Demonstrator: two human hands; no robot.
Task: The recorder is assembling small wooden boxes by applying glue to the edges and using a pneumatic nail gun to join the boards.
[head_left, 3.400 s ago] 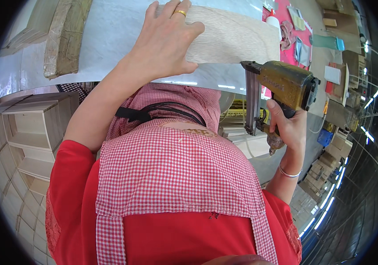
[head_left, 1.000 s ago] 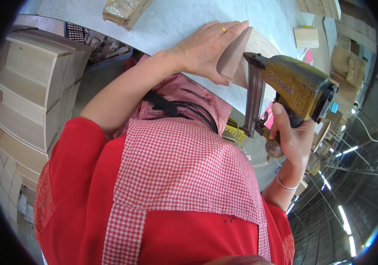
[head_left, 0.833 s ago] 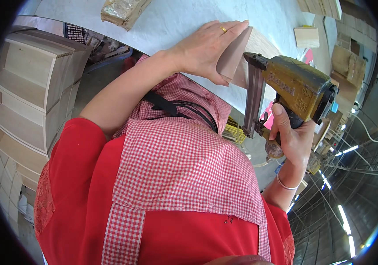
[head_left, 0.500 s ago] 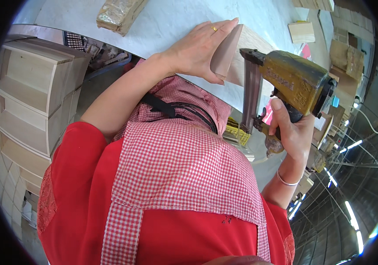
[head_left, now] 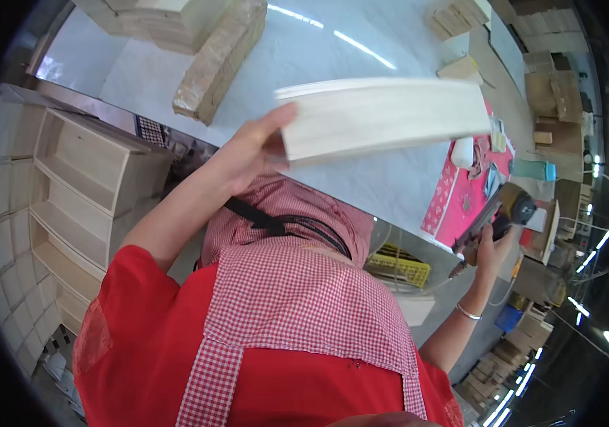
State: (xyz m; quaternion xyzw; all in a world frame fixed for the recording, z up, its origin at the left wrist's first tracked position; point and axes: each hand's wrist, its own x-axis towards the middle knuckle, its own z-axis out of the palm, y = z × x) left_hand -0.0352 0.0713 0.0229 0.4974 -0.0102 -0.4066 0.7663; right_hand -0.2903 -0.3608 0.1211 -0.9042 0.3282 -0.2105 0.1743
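My left hand grips one end of a long pale wooden piece, thumb on top and the other fingers hidden beneath it. The piece is tilted above the table and slightly blurred by motion; its far side cannot be seen. Off to the right, my right hand is wrapped round the handle of a yellow and black nail gun, which is held beyond the table's right edge, well apart from the wood. A pink patterned cloth lies on the table between the two hands.
On the pale table lies a long tape-wrapped bundle, near stacked wooden parts. Wooden pieces sit at the far right. Left of me are stacked curved wooden boxes; a yellow crate stands below the table edge.
My left hand has lifted and turned the wooden piece, so its long pale side now shows. My right hand has drawn the nail gun away from it, to the right and down.
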